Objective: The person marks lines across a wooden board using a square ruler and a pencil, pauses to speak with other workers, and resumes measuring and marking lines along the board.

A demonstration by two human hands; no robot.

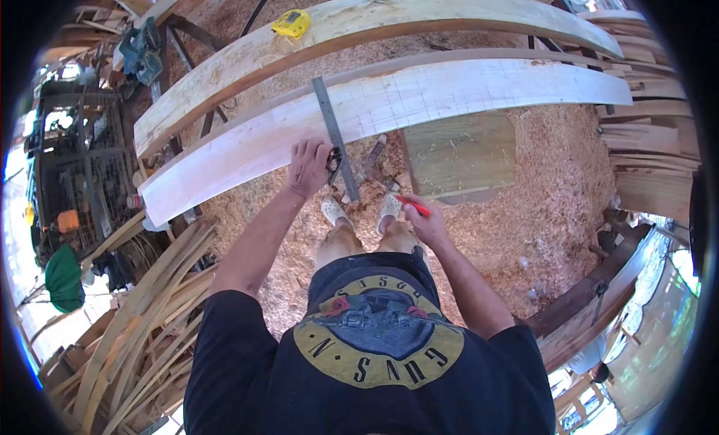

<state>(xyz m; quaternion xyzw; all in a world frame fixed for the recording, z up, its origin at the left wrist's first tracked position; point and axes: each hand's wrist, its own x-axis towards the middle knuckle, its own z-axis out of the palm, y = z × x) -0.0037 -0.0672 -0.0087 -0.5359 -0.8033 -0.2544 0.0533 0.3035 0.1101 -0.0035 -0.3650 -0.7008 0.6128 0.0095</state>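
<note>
My left hand is closed on the dark head of a combination square. Its long metal blade lies across a pale wooden board and sticks out past the near edge. Faint pencil lines cross the board to the right of the blade. In my right hand, a red pencil or marker is gripped between the fingers, low in front of my legs and apart from the board. The exact kind of writing tool cannot be made out.
Beyond the board lies a second curved timber with a yellow tape measure on it. Wood shavings cover the floor around a flat wooden panel. Lumber is piled at left, with more planks at right.
</note>
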